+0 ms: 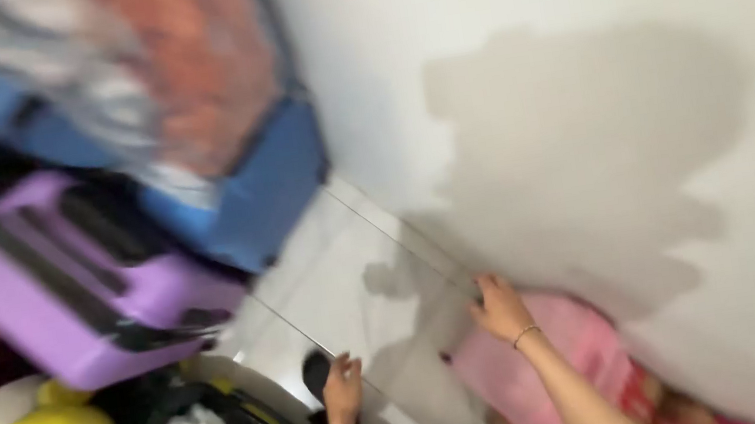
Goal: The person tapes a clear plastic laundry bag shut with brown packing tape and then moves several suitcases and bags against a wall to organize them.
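Reaching toward floor by white wall (574,66), I see blurred view. Left hand (343,389) fingers spread open above dark item (317,373) on pale floor (336,267). Right hand (502,311) touches pink bag (574,352) leaning against wall; grip unclear. Purple case (63,286) nearby.

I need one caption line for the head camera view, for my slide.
Blurred view: left hand and right hand reach toward a white wall, a pink bag beneath the right.
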